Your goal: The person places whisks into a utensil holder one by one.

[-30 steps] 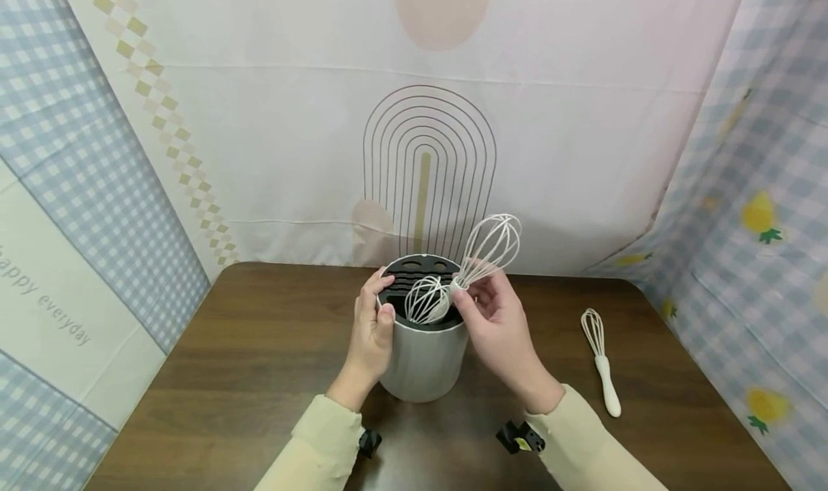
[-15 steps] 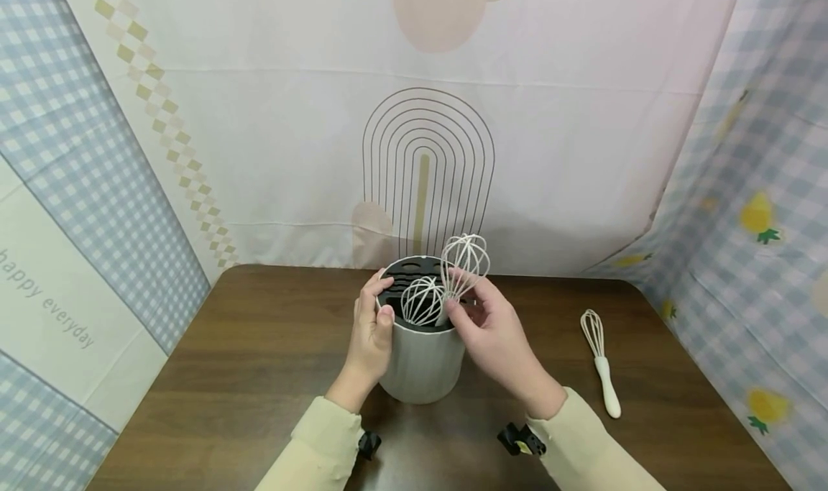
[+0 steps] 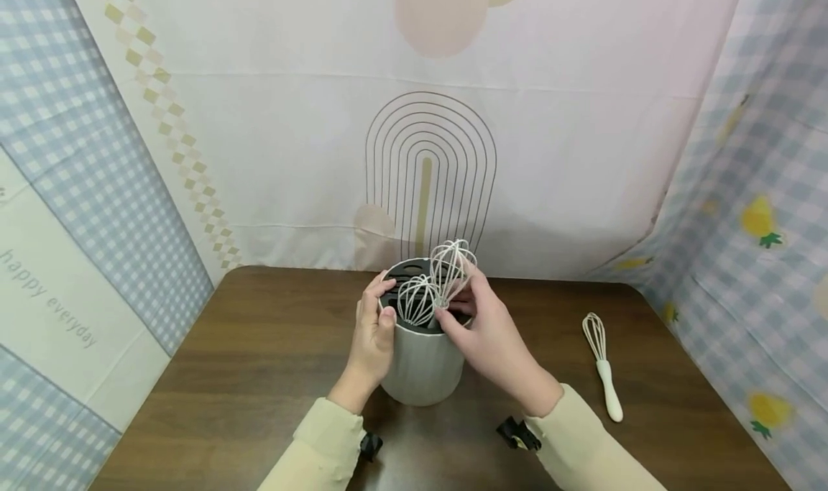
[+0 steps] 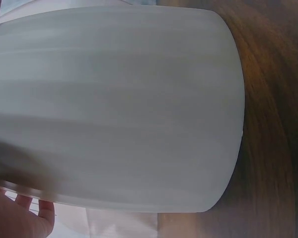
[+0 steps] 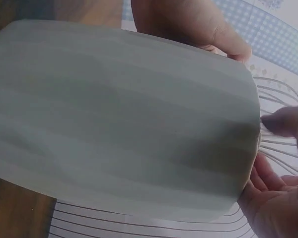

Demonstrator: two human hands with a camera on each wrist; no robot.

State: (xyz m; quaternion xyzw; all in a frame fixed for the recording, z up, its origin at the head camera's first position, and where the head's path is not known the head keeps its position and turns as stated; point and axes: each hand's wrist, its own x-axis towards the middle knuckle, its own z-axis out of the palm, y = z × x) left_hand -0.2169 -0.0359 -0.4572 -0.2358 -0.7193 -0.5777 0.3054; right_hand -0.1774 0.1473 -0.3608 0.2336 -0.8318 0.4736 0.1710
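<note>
A grey utensil holder (image 3: 420,372) with a black slotted insert stands upright on the table. My left hand (image 3: 370,336) grips its left side, thumb and fingers over the rim. With my right hand (image 3: 501,336) I pinch a white whisk (image 3: 451,267) near the base of its wires, wires upward, its lower part down inside the holder. A second white whisk (image 3: 417,303) stands in the holder just left of it. The holder wall (image 4: 114,109) fills most of the left wrist view. In the right wrist view, my right thumb (image 5: 284,121) lies by the whisk wires. Both handles are hidden.
A third, slimmer white whisk (image 3: 606,379) lies on the brown wooden table (image 3: 259,376), to the right. A pale printed cloth (image 3: 291,153) hangs behind the table, and checked cloth (image 3: 698,261) hangs at the right.
The whisk in my right hand has moved left and down, from tilted right to nearly upright, its lower part sinking into the holder. My left hand has kept its grip on the holder.
</note>
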